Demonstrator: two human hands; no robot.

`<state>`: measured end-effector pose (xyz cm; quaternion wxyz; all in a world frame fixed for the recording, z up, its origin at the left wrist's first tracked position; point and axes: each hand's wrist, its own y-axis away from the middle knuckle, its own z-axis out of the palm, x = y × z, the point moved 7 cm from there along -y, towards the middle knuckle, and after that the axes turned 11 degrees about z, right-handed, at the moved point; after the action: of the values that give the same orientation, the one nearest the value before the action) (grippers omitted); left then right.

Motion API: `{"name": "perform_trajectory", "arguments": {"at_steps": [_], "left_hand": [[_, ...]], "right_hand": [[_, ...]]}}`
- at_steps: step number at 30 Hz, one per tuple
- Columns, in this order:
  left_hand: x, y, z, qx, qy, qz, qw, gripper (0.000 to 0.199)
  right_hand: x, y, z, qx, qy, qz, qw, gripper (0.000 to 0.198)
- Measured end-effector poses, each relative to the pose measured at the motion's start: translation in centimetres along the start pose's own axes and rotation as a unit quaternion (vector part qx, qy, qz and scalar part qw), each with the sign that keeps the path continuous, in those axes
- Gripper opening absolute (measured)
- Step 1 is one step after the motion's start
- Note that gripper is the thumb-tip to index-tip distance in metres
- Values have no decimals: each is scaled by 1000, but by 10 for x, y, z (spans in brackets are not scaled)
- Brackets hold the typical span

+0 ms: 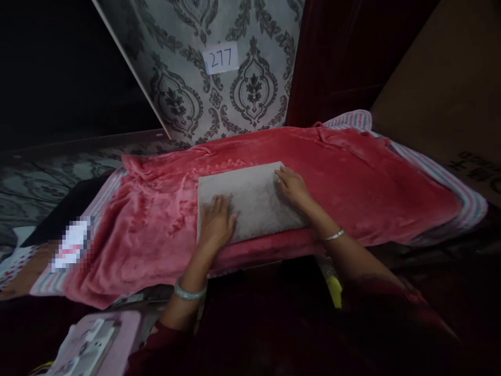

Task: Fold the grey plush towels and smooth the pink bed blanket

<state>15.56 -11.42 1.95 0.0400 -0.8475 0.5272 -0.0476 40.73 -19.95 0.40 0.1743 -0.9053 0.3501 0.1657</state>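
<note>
A flat grey rectangle of soft-looking cloth, like a folded towel (pixel 254 203), lies on a pink-red plush blanket (pixel 371 183). My left hand (pixel 217 222) rests palm down on the cloth's left part, its fingers spread. Across from it, my right hand (pixel 291 185) lies over the upper right corner, fingers stretched along the edge. Neither hand appears to grip the cloth. Part of the cloth's right side is hidden under my right hand and wrist.
Striped fabric (pixel 469 203) shows beneath the blanket's edges. Behind stands a patterned wall with a paper (pixel 221 57) marked 277. A cardboard box (pixel 450 104) rises at right, a dark screen-like panel (pixel 58 68) at left. A pink surface holding white objects (pixel 94 344) sits lower left.
</note>
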Motion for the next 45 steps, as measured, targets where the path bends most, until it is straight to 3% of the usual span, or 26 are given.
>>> {"name": "perform_trajectory", "arguments": {"at_steps": [5,7,9,14,21,27,31,35,39,42,45], "left_hand": [[109,-33,19,-23,38,175,984,66],[133,-41,33,-38,39,196,979,69],[140,-44,44,-42,33,200,978,70],[116,-28,48,-28,6,189,982,77],[35,27,37,7,-45,86,995,88],[-20,67,33,30,-59,43,997,80],[-36,70,24,16,-54,2,998,68],[-19,36,8,-5,-33,9,999,60],[38,-30,-2,-21,6,109,994,62],[71,-77,6,-49,27,136,989,66],[82,-102,24,-71,32,116,990,64]], "right_hand": [[18,60,2,12,-35,-34,999,54],[19,74,9,8,-37,-33,999,54],[19,81,14,8,-34,-30,999,54],[19,84,17,14,-32,-31,999,54],[22,86,17,16,-44,-25,999,54],[22,86,19,21,-39,-25,999,55],[22,87,19,18,-26,-22,999,54],[22,69,7,15,-34,-10,999,51],[-1,21,-9,27,-69,-35,997,55],[-21,-13,-4,20,-64,-35,997,56],[-27,-25,14,11,-32,-14,999,56]]}}
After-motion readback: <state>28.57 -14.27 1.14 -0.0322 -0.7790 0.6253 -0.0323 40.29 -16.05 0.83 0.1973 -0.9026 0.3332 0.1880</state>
